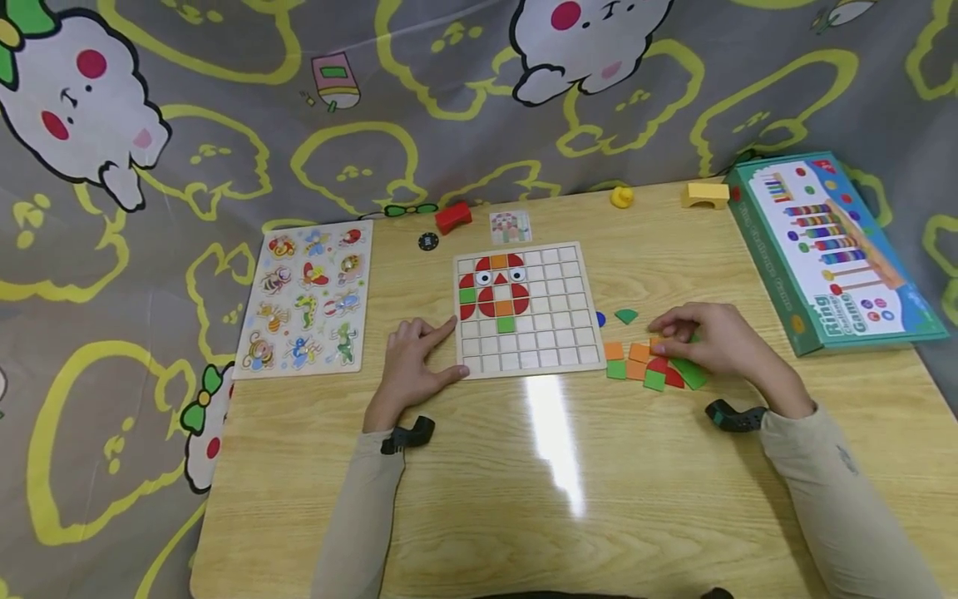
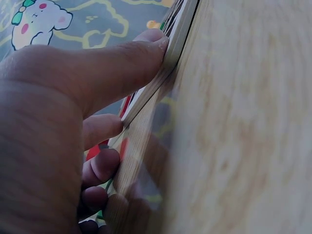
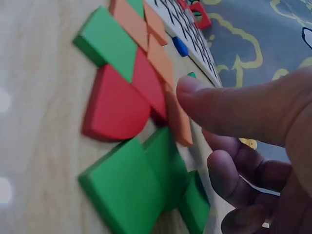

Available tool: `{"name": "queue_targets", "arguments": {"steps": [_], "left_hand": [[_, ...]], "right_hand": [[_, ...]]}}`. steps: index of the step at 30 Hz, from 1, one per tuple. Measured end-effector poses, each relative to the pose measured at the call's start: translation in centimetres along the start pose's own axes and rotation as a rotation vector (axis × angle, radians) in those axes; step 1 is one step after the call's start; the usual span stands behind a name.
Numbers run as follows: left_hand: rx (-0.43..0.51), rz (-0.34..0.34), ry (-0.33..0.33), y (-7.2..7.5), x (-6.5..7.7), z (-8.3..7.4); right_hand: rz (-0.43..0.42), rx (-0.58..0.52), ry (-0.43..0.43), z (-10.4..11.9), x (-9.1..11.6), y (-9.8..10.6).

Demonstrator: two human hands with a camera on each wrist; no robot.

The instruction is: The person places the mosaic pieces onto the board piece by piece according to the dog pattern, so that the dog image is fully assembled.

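The gridded board lies flat on the wood-grain tabletop, between the hands. The left hand grips nothing: its thumb and forefinger are spread and touch the board's left edge, the other fingers loosely bent. The right hand is over the scattered tiles to the right of the board, thumb tip at an orange tile; I cannot tell whether that tile is pinched. Around it lie more orange squares, green squares and red rounded pieces, some touching or overlapping. A green quarter-round sits apart from them, and a blue piece is just beside the board's right edge. On the board's upper left part, red, orange and green pieces form an owl-like figure with two eye pieces. Past the board's far edge are a picture card, a red block and a black disc. Further out stand a yellow duck and a yellow arch block, with an animal puzzle at the left, a green-sided game box at the right, and patterned grey cloth behind.
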State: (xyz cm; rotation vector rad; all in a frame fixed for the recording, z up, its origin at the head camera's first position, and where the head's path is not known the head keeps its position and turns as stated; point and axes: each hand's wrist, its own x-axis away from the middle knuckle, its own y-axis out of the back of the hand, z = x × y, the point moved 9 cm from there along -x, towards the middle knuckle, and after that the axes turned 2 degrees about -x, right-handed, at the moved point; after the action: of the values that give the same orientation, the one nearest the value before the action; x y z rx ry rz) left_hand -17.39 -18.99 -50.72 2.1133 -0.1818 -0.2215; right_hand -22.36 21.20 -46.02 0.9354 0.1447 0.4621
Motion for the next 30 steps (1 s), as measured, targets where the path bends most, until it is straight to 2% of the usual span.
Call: {"name": "queue_targets", "arguments": {"steps": [4,13,24,30], "left_hand": [[0.0,-0.003,-0.002,-0.2,0.1,0.1],[0.005,0.002,0.001,0.0,0.0,0.0],[0.007,0.003,0.009,0.1,0.1,0.2],[0.009,-0.002,0.003,0.1,0.0,0.1]], "right_hand": [[-0.001,0.041,0.028,-0.2,0.6,-0.1],[-0.029,0.075,0.016,-0.3,0.9,-0.3],[-0.028,0.072,-0.03,-0.1,-0.2,-0.6],[-0.091,0.078,-0.032,0.7,-0.9,-0.3]]}}
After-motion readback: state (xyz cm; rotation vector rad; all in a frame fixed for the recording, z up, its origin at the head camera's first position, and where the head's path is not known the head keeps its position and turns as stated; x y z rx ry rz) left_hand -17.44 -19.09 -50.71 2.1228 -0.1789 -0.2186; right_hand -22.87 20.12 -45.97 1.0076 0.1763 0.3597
